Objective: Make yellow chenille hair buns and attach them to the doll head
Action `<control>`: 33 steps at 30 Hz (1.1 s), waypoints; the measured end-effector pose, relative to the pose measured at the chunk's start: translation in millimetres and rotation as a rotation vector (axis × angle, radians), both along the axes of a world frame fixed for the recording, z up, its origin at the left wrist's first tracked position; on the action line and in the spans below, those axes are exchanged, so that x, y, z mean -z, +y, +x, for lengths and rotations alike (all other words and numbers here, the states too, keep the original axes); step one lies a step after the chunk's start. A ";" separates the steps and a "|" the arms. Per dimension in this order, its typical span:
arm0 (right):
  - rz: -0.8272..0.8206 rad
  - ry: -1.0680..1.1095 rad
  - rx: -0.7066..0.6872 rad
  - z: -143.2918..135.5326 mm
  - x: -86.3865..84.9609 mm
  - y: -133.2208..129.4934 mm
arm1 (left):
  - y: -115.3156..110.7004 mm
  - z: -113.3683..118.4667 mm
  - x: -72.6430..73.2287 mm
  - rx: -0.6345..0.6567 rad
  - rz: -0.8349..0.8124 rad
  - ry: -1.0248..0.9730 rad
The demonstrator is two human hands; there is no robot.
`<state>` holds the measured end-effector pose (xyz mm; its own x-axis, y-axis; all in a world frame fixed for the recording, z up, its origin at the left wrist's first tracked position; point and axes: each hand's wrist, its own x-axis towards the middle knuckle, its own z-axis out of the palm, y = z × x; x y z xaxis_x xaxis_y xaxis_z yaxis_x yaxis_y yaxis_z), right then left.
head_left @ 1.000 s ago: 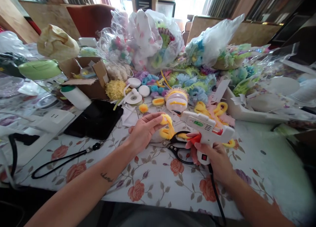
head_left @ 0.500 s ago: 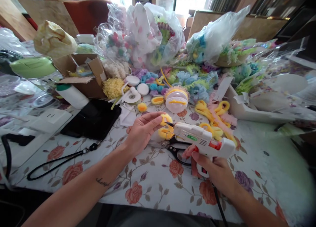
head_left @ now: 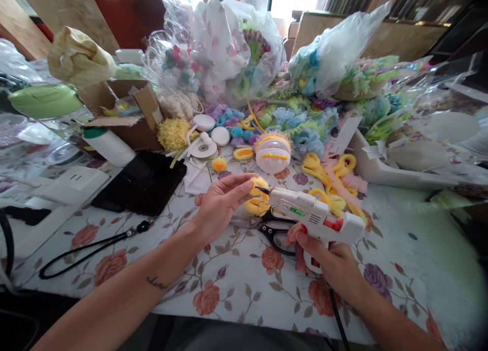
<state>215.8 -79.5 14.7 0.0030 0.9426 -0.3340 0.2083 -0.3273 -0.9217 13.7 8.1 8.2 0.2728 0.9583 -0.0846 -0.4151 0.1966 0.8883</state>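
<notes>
My left hand (head_left: pixel 221 203) pinches a small fuzzy yellow piece (head_left: pixel 259 184), perhaps a pompom or a curl of chenille stem. Wrapped around the handle of a white hot glue gun (head_left: pixel 310 211) is my right hand (head_left: pixel 331 259); the gun's dark nozzle points left, right at the yellow piece. Whether glue is coming out I cannot make out. Below the nozzle lie black-handled scissors (head_left: pixel 275 231), partly behind the gun and fingers, beside another yellow fuzzy loop (head_left: pixel 256 206). Farther back sits a white, round, ribbed case (head_left: pixel 272 155) with yellow trim.
Yellow chenille strips (head_left: pixel 333 175) lie to the right near a white foam tray (head_left: pixel 371 168). A black tablet-like slab (head_left: pixel 141 183), a white bottle (head_left: pixel 109 146) and a cardboard box (head_left: pixel 125 109) stand left. Bagged craft pieces (head_left: pixel 221 51) heap up behind. The gun's cord (head_left: pixel 337 315) hangs over the front edge.
Both hands hold almost the same pose. The yellow piece and the glue gun have shifted very slightly to the right, and the view has moved a little.
</notes>
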 end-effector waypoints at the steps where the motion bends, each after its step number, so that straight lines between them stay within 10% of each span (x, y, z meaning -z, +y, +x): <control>1: -0.001 -0.002 -0.001 0.0 -0.2 0.0 | 0.1 0.1 0.3 0.003 0.003 0.003; 33: 0.043 0.065 -0.027 2.2 4.6 -1.3 | -1.8 0.5 -2.2 -0.025 -0.009 -0.006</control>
